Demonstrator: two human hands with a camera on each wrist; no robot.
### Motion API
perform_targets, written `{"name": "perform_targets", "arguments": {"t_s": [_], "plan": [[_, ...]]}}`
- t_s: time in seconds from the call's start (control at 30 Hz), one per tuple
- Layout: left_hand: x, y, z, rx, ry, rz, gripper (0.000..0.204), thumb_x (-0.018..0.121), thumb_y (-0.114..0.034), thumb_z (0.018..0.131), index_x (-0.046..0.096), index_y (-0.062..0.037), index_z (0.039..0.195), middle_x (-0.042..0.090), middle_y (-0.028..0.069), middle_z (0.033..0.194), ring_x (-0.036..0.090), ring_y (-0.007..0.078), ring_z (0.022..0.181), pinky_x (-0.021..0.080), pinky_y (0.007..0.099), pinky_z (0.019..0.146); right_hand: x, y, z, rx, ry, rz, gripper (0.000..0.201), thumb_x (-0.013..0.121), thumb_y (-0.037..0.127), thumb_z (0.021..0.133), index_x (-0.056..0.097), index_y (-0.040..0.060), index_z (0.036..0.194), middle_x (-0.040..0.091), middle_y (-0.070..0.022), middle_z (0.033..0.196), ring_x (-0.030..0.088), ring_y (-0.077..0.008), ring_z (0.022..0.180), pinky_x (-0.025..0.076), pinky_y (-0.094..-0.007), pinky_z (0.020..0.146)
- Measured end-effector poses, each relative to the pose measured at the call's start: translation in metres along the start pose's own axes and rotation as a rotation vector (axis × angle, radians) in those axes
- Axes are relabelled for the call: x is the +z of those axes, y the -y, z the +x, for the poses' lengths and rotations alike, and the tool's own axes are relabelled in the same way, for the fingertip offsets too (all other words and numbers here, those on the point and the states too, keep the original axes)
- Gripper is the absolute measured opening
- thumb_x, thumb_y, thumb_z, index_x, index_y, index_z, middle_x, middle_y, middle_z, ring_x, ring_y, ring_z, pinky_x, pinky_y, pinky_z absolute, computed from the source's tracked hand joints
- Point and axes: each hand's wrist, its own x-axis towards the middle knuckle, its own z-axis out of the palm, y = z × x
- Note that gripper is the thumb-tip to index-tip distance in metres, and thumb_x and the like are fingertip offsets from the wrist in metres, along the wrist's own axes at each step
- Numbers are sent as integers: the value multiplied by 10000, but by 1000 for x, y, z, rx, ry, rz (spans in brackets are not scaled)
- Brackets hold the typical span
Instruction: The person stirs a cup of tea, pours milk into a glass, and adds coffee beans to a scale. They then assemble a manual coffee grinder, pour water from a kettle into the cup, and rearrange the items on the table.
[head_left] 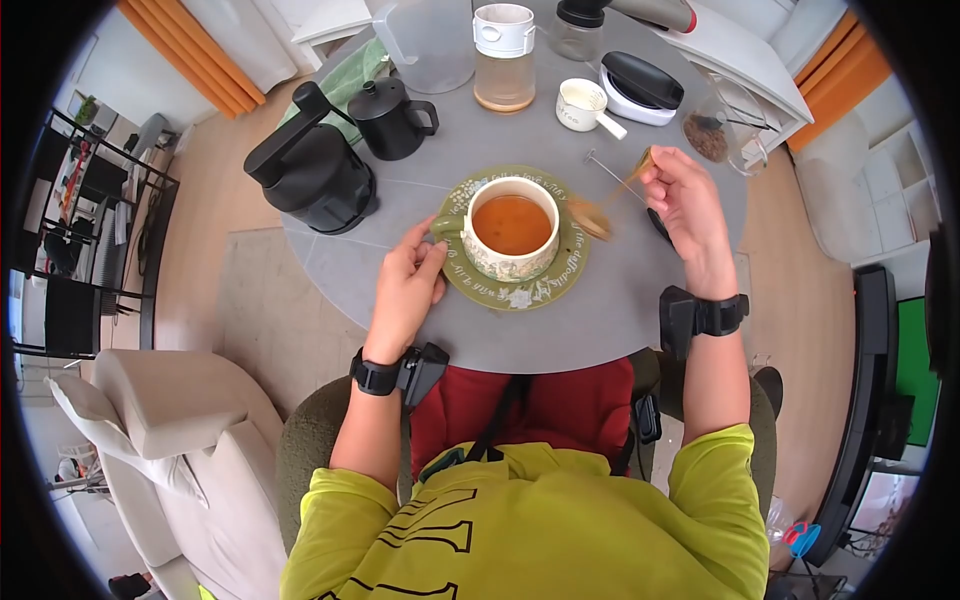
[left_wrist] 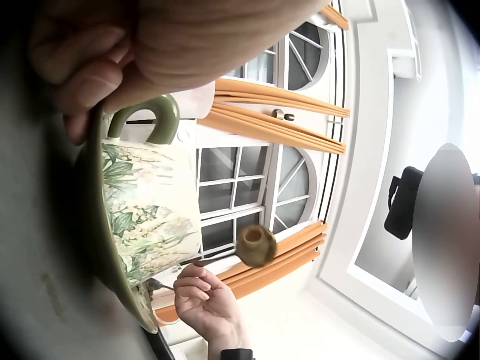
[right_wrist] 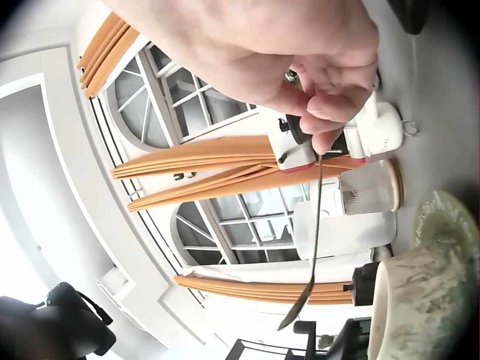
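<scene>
A cream floral cup with a green handle holds brown liquid and stands on a green saucer with white lettering. My left hand grips the saucer's left rim, close beside the cup handle; the left wrist view shows thumb and fingers at that rim. Right of the cup, my right hand pinches a gold-brown spoon by the end of its handle. The spoon's bowl points down and is blurred, overlapping the saucer's right edge in the head view.
Behind the left hand stand a black kettle and a black pot. A lidded glass jar, a white handled cup and a black-and-white device are farther back. A glass container with brown contents lies right.
</scene>
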Motion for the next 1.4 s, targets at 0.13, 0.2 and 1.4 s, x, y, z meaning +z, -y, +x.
{"name": "perform_targets", "arguments": {"t_s": [0.13, 0.2, 1.4], "plan": [[0, 0, -1, -3, 8, -21, 406, 517, -83, 947, 466, 35, 1332, 467, -51, 647, 398, 28, 492, 309, 200, 449, 11, -2, -11, -35, -61, 36, 131, 531, 161, 937, 539, 30, 926, 667, -138, 886, 494, -60, 591, 388, -189, 519], [-1, -1, -2, -8, 7, -22, 406, 518, -82, 946, 465, 36, 1331, 466, -52, 645, 398, 28, 492, 309, 200, 450, 15, -7, -13, -37, -68, 79, 124, 523, 156, 941, 534, 33, 926, 681, -175, 942, 505, -63, 597, 401, -189, 533], [10, -4, -13, 1, -80, 8, 443, 525, -87, 949, 419, 34, 1362, 497, -31, 645, 397, 35, 491, 304, 200, 457, 0, -73, -91, -335, -158, -314, 144, 528, 176, 975, 536, 43, 921, 468, 32, 592, 386, -23, 495, 268, -199, 441]]}}
